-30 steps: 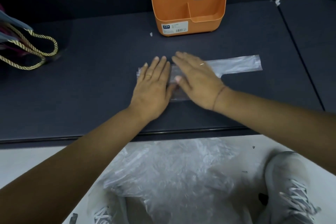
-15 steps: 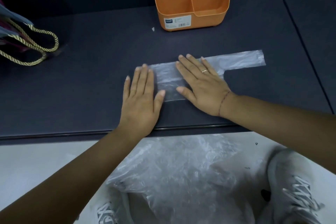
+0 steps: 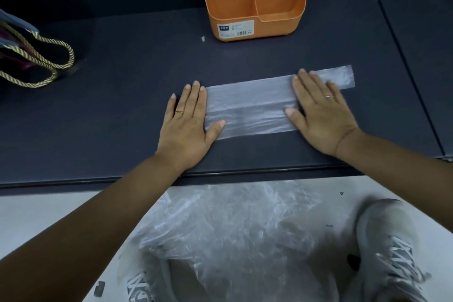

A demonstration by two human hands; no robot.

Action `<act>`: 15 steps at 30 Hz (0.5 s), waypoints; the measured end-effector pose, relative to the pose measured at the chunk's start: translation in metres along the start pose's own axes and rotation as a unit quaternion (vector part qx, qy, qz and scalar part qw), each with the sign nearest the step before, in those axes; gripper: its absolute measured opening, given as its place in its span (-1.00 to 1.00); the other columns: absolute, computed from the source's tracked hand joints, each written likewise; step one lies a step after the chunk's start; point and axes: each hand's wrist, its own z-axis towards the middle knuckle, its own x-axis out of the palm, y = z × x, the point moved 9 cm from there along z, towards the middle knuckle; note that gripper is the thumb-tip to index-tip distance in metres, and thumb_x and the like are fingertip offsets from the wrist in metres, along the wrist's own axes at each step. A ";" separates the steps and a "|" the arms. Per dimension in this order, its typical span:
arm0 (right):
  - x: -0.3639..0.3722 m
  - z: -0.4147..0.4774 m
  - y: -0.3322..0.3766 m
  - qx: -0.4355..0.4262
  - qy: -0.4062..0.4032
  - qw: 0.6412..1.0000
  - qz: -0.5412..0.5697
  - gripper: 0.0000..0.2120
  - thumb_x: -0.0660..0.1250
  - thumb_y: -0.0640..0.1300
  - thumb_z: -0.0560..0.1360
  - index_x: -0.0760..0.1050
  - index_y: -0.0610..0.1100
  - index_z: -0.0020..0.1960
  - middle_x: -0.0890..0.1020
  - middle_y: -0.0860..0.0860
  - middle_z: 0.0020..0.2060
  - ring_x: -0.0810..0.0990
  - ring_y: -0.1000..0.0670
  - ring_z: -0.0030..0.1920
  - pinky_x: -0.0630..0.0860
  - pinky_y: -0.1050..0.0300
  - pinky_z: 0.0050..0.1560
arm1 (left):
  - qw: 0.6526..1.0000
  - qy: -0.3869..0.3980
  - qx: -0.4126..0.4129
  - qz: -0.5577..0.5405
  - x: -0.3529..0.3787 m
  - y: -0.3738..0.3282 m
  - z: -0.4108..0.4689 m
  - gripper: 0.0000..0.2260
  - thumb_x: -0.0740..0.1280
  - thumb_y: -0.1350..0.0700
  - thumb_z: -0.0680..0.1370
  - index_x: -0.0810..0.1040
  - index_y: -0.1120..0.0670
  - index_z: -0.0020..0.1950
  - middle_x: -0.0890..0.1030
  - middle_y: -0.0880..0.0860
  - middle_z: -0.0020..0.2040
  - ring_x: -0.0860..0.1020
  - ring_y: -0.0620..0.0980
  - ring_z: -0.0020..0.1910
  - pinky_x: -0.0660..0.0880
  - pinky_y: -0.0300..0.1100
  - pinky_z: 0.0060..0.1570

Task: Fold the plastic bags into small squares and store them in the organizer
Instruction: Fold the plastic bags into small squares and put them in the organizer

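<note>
A clear plastic bag (image 3: 250, 103) lies flat as a long strip on the dark table (image 3: 122, 105). My left hand (image 3: 187, 122) rests flat at the strip's left end, fingers straight, thumb on the plastic. My right hand (image 3: 321, 111) presses flat on the strip's right part, and the bag's narrow handle end sticks out past its fingers. The orange organizer (image 3: 255, 5) stands at the table's back, with folded clear bags in its rear compartments.
A bag with gold rope handles (image 3: 36, 61) lies at the table's left edge. Below the table's front edge, a heap of crumpled clear plastic bags (image 3: 232, 233) sits on the pale floor between two grey sneakers (image 3: 389, 247).
Both hands slid apart along the bag, the left one leftward and the right one rightward, smoothing it flat. More of the strip now shows between them.
</note>
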 end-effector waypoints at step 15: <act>-0.025 -0.016 0.014 -0.124 -0.087 0.955 0.256 -0.92 0.50 -0.21 0.41 0.60 -0.12 -0.17 0.47 0.05 -0.11 0.41 0.10 -0.07 0.28 0.25 0.06 | 0.965 -0.083 0.208 -0.133 -0.013 -0.072 -0.018 -0.42 0.12 -0.20 0.59 0.42 0.15 0.46 0.39 0.05 0.49 0.28 0.02 0.50 0.09 -0.10 0.51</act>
